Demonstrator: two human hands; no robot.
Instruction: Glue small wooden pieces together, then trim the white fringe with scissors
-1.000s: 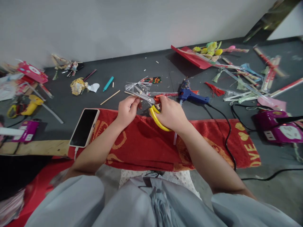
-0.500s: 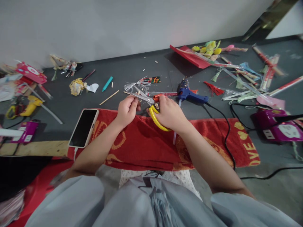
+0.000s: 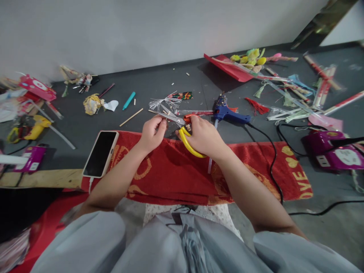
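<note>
My right hand (image 3: 203, 137) grips the scissors (image 3: 191, 147), which have yellow and orange handles. Their blades point left, parted slightly, toward my left hand. My left hand (image 3: 153, 132) is closed, thumb against fingers, at the blade tips; what it pinches is too small to name, though a thin stick (image 3: 152, 111) shows just above its fingers. A bundle of silvery wire ties (image 3: 165, 102) lies beyond the blades, beside a flower-patterned strip (image 3: 184, 96). Right of my right hand rests a blue glue gun (image 3: 231, 115).
A red towel (image 3: 176, 170) lies under my wrists, with a phone (image 3: 101, 153) at its left end. A teal stick (image 3: 129, 100) and a wooden stick (image 3: 131, 117) lie left. Craft pieces, a red sheet (image 3: 230, 69) and a purple box (image 3: 334, 149) lie right.
The fingers of my left hand have shifted slightly and closed up near the blades. The scissors blades have moved a little closer together.
</note>
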